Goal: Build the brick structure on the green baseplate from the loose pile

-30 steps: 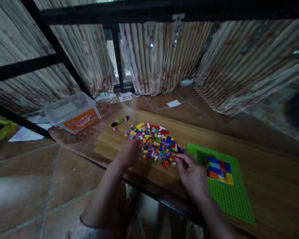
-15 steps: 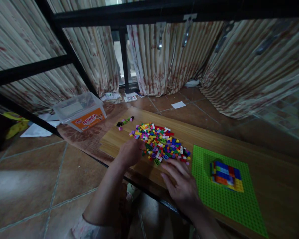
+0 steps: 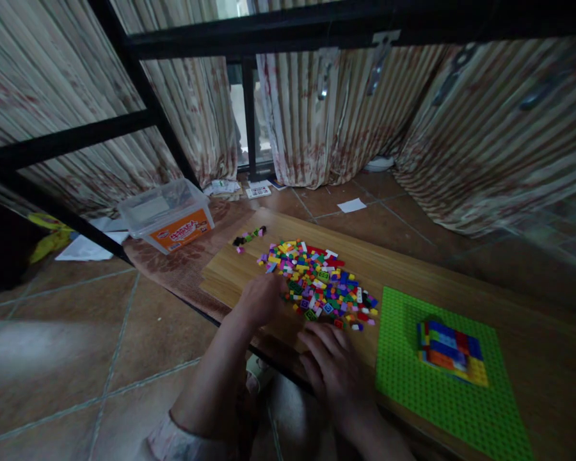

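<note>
A spread pile of small coloured toy bricks (image 3: 317,275) lies on the wooden board. My left hand (image 3: 263,299) is at the pile's near left edge, fingers curled inward; whatever they pinch, if anything, is hidden. Just in front of the pile, my right hand (image 3: 333,362) rests low over the board's near edge, its fingers stretched forward and a little bent, with no brick visible in it. Right of that hand is a green baseplate (image 3: 398,358). A block of blue, red, orange and yellow bricks (image 3: 451,352) sits on it.
A clear plastic box (image 3: 168,218) with an orange label stands on a brown cloth (image 3: 173,282) at the left. A short row of dark, green and pink bricks (image 3: 249,237) lies beyond the pile. Black metal bars and striped curtains rise behind the wooden board (image 3: 278,224).
My right hand has drawn left and back from the pile's near edge, uncovering a few loose bricks. My left hand stays at the pile. The view has shifted slightly.
</note>
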Motion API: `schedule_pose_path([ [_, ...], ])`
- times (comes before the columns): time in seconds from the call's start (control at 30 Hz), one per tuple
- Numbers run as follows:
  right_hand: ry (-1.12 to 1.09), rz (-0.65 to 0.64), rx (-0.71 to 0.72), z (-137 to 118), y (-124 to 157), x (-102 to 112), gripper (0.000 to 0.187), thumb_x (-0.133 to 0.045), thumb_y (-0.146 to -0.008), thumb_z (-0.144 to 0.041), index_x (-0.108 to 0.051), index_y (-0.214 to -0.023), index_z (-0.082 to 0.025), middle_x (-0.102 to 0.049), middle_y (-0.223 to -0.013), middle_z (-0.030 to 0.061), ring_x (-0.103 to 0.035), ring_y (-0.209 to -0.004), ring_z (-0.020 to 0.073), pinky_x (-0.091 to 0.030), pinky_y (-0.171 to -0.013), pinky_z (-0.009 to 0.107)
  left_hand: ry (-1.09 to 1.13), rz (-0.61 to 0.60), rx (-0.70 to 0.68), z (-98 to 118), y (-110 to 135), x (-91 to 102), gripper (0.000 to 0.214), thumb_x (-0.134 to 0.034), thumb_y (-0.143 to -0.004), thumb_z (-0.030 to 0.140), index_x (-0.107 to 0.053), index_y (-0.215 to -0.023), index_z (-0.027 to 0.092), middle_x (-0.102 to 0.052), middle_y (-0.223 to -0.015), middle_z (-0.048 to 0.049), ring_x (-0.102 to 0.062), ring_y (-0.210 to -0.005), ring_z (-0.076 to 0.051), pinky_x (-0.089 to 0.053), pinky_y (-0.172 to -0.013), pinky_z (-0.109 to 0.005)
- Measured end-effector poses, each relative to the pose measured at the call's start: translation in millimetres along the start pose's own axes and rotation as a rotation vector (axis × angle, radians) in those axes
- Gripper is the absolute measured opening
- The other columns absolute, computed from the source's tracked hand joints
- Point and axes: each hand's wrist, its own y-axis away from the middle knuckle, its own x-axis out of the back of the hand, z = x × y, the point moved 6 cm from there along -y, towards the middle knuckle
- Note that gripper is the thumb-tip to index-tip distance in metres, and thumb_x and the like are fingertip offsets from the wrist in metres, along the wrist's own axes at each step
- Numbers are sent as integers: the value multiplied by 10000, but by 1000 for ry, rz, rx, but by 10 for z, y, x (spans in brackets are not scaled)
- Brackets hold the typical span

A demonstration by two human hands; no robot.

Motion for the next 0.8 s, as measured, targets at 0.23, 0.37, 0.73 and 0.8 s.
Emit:
schedule_pose_path([
  [0.23,3,75,-5,45,-21,41,281,-499,-886,-134,-577,-1154,-166,-577,-1219,105,-483,-1140,261,-466,-953,459,9,146,-11,142,-41,38,248,-484,-777,160,-649,-961,186,-686,-866,-63,-637,-850,-206,-455,-757,-292],
  [0.37,-10,74,-19,50,-9,48,291,-493,-886,-131,-573,-1162,-172,-574,-1223,105,-483,-1152,257,-466,-961,452,28,137,-2,194,-62,40,286,-478,-784,141,-644,-1010,200,-690,-933,-65,-637,-905,-206,-464,-806,-296],
  [0.73,15,126,-94,174,4,92,298,-478,-869,-137,-584,-1145,-170,-569,-1215,126,-504,-1136,275,-477,-943,482,4,125,-171,562,-91,-96,294,-447,-848,171,-643,-1066,188,-671,-1005,-81,-625,-921,-196,-463,-841,-291],
  [0.8,18,146,-104,211,-7,115,293,-477,-863,-134,-588,-1132,-173,-570,-1206,126,-516,-1109,279,-479,-932,491,-2,92,-210,624,-79,-139,291,-439,-847,157,-652,-1042,194,-677,-964,-76,-626,-903,-193,-463,-828,-284],
])
